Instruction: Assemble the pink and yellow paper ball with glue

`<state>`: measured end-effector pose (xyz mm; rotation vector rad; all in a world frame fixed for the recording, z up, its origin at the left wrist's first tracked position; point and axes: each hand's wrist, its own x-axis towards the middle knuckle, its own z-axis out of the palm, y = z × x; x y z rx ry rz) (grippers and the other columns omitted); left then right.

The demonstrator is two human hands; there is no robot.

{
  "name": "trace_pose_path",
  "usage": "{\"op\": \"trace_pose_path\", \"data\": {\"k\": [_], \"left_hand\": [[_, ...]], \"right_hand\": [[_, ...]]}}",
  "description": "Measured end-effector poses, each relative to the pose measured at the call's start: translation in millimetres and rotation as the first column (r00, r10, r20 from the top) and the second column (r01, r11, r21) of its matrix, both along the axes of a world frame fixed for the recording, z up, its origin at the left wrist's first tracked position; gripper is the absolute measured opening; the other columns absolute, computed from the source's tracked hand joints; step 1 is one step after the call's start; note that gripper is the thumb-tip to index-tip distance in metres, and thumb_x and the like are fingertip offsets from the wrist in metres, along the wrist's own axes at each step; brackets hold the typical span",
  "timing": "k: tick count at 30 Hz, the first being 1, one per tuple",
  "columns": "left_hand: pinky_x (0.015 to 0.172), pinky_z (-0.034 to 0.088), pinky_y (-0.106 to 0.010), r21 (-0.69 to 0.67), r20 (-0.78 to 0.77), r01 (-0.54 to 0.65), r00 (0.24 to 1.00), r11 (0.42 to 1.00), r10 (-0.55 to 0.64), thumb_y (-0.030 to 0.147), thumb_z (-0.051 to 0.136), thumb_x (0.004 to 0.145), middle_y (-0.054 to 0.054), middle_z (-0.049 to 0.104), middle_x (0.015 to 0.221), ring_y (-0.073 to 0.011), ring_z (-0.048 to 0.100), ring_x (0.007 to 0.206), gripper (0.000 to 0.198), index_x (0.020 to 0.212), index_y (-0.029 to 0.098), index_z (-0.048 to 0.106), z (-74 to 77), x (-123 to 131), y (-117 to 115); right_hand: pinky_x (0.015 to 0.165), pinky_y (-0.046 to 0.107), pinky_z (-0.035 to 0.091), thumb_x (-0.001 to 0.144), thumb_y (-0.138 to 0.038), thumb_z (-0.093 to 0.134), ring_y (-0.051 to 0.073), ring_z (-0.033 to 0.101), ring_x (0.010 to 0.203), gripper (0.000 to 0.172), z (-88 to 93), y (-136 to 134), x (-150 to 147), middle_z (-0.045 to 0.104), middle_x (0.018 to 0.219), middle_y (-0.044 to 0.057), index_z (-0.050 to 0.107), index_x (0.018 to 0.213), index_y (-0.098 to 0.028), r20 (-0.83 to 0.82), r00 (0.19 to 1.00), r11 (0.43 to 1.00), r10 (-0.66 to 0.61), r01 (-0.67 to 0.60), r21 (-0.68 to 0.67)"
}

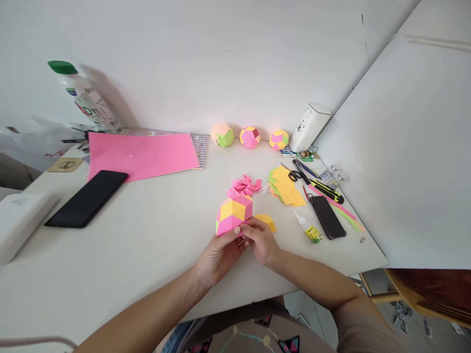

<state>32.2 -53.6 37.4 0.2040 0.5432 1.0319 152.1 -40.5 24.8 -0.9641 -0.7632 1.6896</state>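
Note:
A faceted paper ball (234, 212) in pink and yellow, with a bit of green at its left edge, is held above the table's front part. My left hand (222, 252) grips it from below, thumb on its lower edge. Against the same lower right edge, my right hand (260, 240) pinches with thumb and forefinger; some fingertips are hidden behind the paper. Right behind the ball lies a heap of folded pink paper pieces (245, 185). A yellow paper piece (268, 221) rests on the table beyond my right hand.
Finished-looking paper balls (250, 137) line the wall. Glue (308, 228), a phone (327, 216), scissors (294, 175), a cutter (326, 190) and cut paper sheets (285, 184) lie to the right. Pink sheets (147, 153), a black tablet (88, 198) and a tall bottle (88, 100) are at left.

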Motion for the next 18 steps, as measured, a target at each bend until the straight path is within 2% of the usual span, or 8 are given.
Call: {"op": "trace_pose_path", "data": {"k": [3, 6, 8, 10, 12, 14, 17, 18], "left_hand": [[0.073, 0.044, -0.03, -0.002, -0.037, -0.023, 0.999, 1.0, 0.022, 0.021, 0.074, 0.071, -0.004, 0.065, 0.087, -0.0151, 0.056, 0.08, 0.016, 0.085, 0.016, 0.068, -0.1, 0, 1], [0.072, 0.045, -0.028, -0.003, -0.075, -0.038, 0.996, 0.999, 0.037, 0.021, 0.074, 0.072, -0.003, 0.065, 0.081, -0.0128, 0.055, 0.074, 0.013, 0.081, 0.014, 0.068, 0.0, -2, 4], [0.072, 0.046, -0.027, -0.014, -0.097, -0.048, 0.994, 0.999, 0.047, 0.02, 0.073, 0.072, -0.003, 0.065, 0.081, -0.0123, 0.056, 0.075, 0.013, 0.081, 0.013, 0.067, 0.1, -4, 8], [0.071, 0.047, -0.027, -0.039, -0.123, -0.069, 0.99, 0.997, 0.064, 0.02, 0.073, 0.072, -0.002, 0.065, 0.081, -0.0124, 0.057, 0.076, 0.013, 0.082, 0.014, 0.067, 0.1, -8, 13], [0.065, 0.048, -0.025, -0.061, -0.16, -0.102, 0.983, 0.993, 0.091, 0.02, 0.073, 0.072, 0.0, 0.062, 0.073, -0.0105, 0.055, 0.067, 0.013, 0.08, 0.014, 0.066, 0.2, -12, 18], [0.061, 0.048, -0.024, -0.079, -0.177, -0.145, 0.976, 0.986, 0.129, 0.019, 0.074, 0.071, 0.0, 0.061, 0.073, -0.0097, 0.054, 0.064, 0.015, 0.082, 0.014, 0.065, 0.7, -16, 23], [0.06, 0.049, -0.024, -0.089, -0.159, -0.164, 0.976, 0.982, 0.148, 0.018, 0.074, 0.071, -0.001, 0.061, 0.073, -0.0099, 0.055, 0.064, 0.016, 0.084, 0.014, 0.065, 2.9, -20, 28], [0.059, 0.049, -0.024, -0.088, -0.147, -0.162, 0.978, 0.983, 0.148, 0.018, 0.073, 0.071, -0.001, 0.061, 0.073, -0.0099, 0.055, 0.064, 0.016, 0.084, 0.014, 0.065, 4.0, -21, 28]], "right_hand": [[0.048, 0.019, 0.035, 0.067, -0.03, 0.077, 0.008, 0.046, 0.058, 0.017, -2.1, -1, -1, 0.049, 0.059, -0.004, 0.064, 0.062, -0.019, -0.023, 0.999, 0.999, 0.026, -0.026, -0.021], [0.053, 0.02, 0.039, 0.07, -0.033, 0.074, 0.008, 0.049, 0.06, 0.018, -1.4, 0, -2, 0.053, 0.061, -0.004, 0.063, 0.068, -0.019, 0.023, 0.997, 0.998, 0.069, -0.069, 0.001], [0.061, 0.023, 0.045, 0.072, -0.035, 0.072, 0.01, 0.054, 0.066, 0.019, 6.2, 5, 3, 0.059, 0.071, -0.002, 0.065, 0.08, -0.02, 0.12, 0.983, 0.988, 0.141, -0.148, 0.05], [0.073, 0.029, 0.05, 0.073, -0.037, 0.07, 0.013, 0.059, 0.077, 0.028, 22.0, 11, 16, 0.064, 0.088, 0.002, 0.064, 0.094, -0.02, 0.314, 0.918, 0.954, 0.242, -0.284, 0.095], [0.08, 0.033, 0.049, 0.074, -0.038, 0.068, 0.017, 0.062, 0.088, 0.03, 43.4, 17, 38, 0.066, 0.097, 0.005, 0.064, 0.097, -0.019, 0.626, 0.725, 0.89, 0.286, -0.444, 0.107], [0.08, 0.036, 0.05, 0.079, -0.042, 0.062, 0.021, 0.062, 0.091, 0.029, 63.2, 18, 68, 0.066, 0.101, 0.007, 0.065, 0.099, -0.021, 0.89, 0.432, 0.854, 0.146, -0.509, 0.107], [0.088, 0.043, 0.047, 0.082, -0.043, 0.056, 0.028, 0.056, 0.109, 0.035, 72.7, 10, 113, 0.062, 0.115, 0.011, 0.06, 0.109, -0.021, 0.951, 0.014, 0.909, -0.308, -0.291, 0.299], [0.092, 0.046, 0.044, 0.081, -0.042, 0.057, 0.031, 0.052, 0.116, 0.041, 68.6, 5, 126, 0.058, 0.121, 0.013, 0.057, 0.115, -0.019, 0.927, -0.132, 0.92, -0.352, -0.232, 0.316]]}}
